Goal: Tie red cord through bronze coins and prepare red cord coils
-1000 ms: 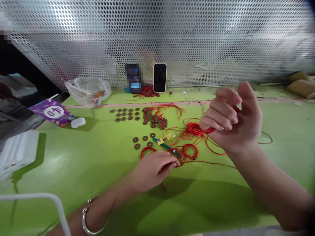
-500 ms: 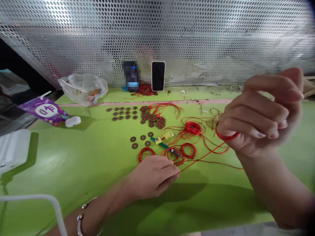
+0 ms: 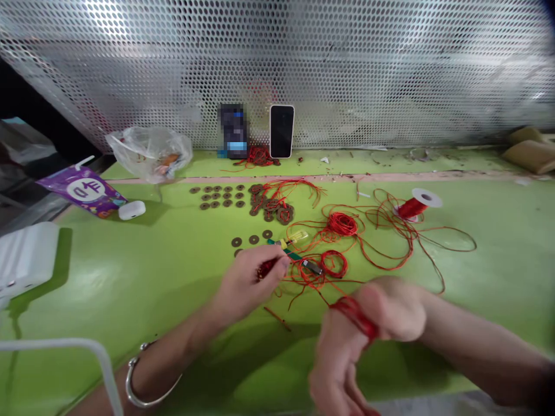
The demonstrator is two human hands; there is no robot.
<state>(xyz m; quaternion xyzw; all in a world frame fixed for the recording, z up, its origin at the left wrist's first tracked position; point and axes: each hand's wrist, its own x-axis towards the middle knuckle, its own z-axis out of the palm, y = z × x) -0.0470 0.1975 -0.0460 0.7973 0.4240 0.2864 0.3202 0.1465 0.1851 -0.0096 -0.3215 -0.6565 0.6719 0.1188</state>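
Observation:
My left hand (image 3: pixel 254 277) rests on the green table (image 3: pixel 143 277) and pinches a small coil of red cord (image 3: pixel 265 268) between thumb and fingers. My right hand (image 3: pixel 373 329) hangs low in front, blurred, fingers pointing down, with a band of red cord (image 3: pixel 355 315) wound round them. Between the hands lie tangled red cord loops (image 3: pixel 333 263), a small metal clip (image 3: pixel 312 266), a green-handled tool (image 3: pixel 288 251) and a yellow lighter (image 3: pixel 295 237). A few loose bronze coins (image 3: pixel 252 238) lie just beyond my left hand.
Rows of coins (image 3: pixel 221 196) and a pile of corded coins (image 3: pixel 273 211) lie further back. A red cord spool (image 3: pixel 413 205) stands right. A phone (image 3: pixel 281 131) leans on the perforated screen. At left: a plastic bag (image 3: pixel 150 153), purple pouch (image 3: pixel 82 190), white case (image 3: pixel 131 210).
My right hand dropped from head height down to the table's near edge with the cord round it, uncovering the spool. My left hand moved forward and lifted a small coil.

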